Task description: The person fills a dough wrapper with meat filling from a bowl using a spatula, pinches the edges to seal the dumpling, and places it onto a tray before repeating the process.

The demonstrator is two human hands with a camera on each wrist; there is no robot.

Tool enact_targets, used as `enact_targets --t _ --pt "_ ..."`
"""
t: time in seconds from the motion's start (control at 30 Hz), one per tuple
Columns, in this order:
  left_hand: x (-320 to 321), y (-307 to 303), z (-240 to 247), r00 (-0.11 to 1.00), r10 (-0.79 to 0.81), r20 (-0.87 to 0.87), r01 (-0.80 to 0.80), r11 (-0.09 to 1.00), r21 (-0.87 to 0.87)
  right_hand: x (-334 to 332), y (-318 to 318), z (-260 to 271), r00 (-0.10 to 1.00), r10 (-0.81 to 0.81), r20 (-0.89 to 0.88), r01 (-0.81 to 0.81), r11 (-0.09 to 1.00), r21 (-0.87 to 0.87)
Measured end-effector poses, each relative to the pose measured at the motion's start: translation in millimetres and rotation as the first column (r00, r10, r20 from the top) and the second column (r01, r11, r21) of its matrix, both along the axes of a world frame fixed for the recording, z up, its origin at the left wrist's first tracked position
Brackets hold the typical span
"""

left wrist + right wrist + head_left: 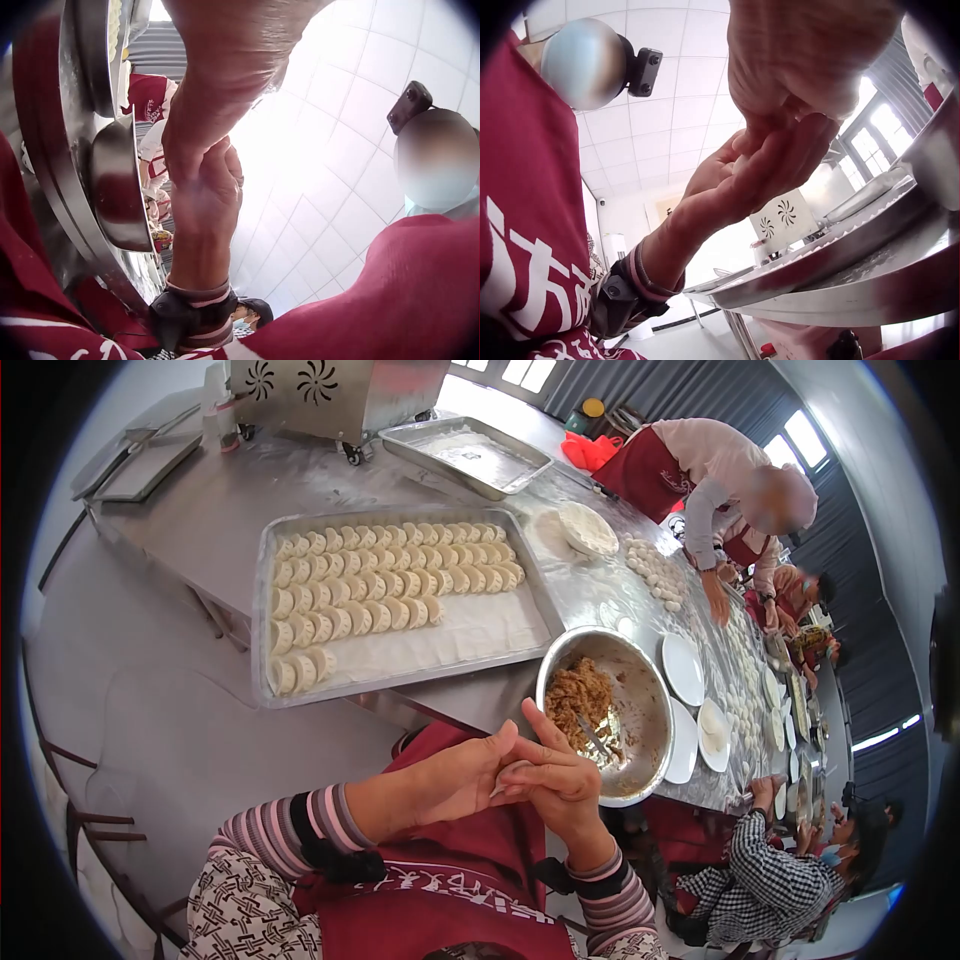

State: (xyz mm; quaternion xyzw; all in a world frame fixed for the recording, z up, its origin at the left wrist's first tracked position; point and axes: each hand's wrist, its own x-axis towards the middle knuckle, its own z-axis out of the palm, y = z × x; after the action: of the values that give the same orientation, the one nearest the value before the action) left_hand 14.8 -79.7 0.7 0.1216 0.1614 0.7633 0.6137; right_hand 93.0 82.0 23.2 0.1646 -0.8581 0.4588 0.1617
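Observation:
My left hand (447, 775) and right hand (563, 785) meet over the apron, close to the metal bowl. Between them they pinch a dumpling, mostly covered by the fingers. A pale edge of its dough (507, 778) shows in the head view. Brown minced filling (580, 695) lies in the bowl (650, 755), with a metal spoon (592, 738) stuck in it. Left of the bowl, pleated dumplings (350, 588) sit in rows on a lined metal tray (400, 682). In the right wrist view the left hand's fingers (761, 169) lie under the right hand.
White plates (683, 670) stand right of the bowl, one bearing round wrappers (713, 725). Dough pieces (655, 575) are scattered on the floured metal table (625, 622). A second tray (500, 480) stands farther back. Several people in red aprons work along the right side.

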Motion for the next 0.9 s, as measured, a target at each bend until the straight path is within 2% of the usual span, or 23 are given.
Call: enact_targets --t 0.1,0.17,0.2,0.23,0.3,0.37,0.4,0.5,0.6,0.63,0.7,0.77,0.9 --pt "-7 -3 -13 0.998 -0.051 0.038 0.047 0.994 0.103 -3 -3 -5 1.000 0.027 0.002 -0.026 0.998 -0.058" --pt "-9 -7 -15 0.999 -0.036 0.029 0.034 0.997 0.071 -5 -9 -1 0.993 0.007 0.117 0.005 0.994 -0.105" --pt "-11 -10 -14 0.999 -0.027 0.018 0.026 0.999 0.038 -7 -12 3 0.993 0.012 0.118 0.000 0.995 -0.105" --pt "-12 -12 -11 1.000 -0.022 0.021 0.022 0.999 0.038 -9 -15 8 0.991 0.011 0.134 -0.001 0.997 -0.074" --pt "-12 -15 -1 0.999 0.036 -0.006 -0.036 0.995 -0.091 -14 -17 15 0.988 0.012 0.154 -0.005 0.999 -0.042" --pt "-13 -17 4 1.000 -0.002 0.007 0.002 0.999 -0.040 -18 -19 19 0.991 0.083 0.100 -0.094 0.989 0.111" --pt "-13 -18 5 0.999 -0.042 0.014 0.042 0.999 0.012 -20 -19 18 0.991 0.085 0.102 -0.096 0.989 0.112" --pt "-16 -19 -7 0.998 -0.048 0.039 0.048 0.999 0.017 -26 -18 9 0.989 0.128 0.070 -0.140 0.969 0.203" --pt "-21 -26 -12 0.996 -0.063 0.059 0.058 0.995 0.084 -29 -24 3 0.984 0.154 0.095 -0.164 0.980 0.115" --pt "-22 -29 -11 0.996 -0.057 0.062 0.052 0.995 0.084 -30 -28 5 0.976 0.139 0.165 -0.149 0.988 0.046" --pt "-22 -33 -7 0.996 0.037 0.081 -0.034 0.999 -0.030 -33 -35 9 0.961 0.133 0.241 -0.131 0.991 -0.024" --pt "-24 -37 -6 0.996 0.039 0.085 -0.036 0.999 -0.041 -38 -38 16 0.964 0.182 0.192 -0.221 0.953 0.209" --pt "-27 -42 -16 0.995 0.006 0.095 -0.005 1.000 -0.013 -49 -51 18 0.948 0.244 0.205 -0.297 0.909 0.292"
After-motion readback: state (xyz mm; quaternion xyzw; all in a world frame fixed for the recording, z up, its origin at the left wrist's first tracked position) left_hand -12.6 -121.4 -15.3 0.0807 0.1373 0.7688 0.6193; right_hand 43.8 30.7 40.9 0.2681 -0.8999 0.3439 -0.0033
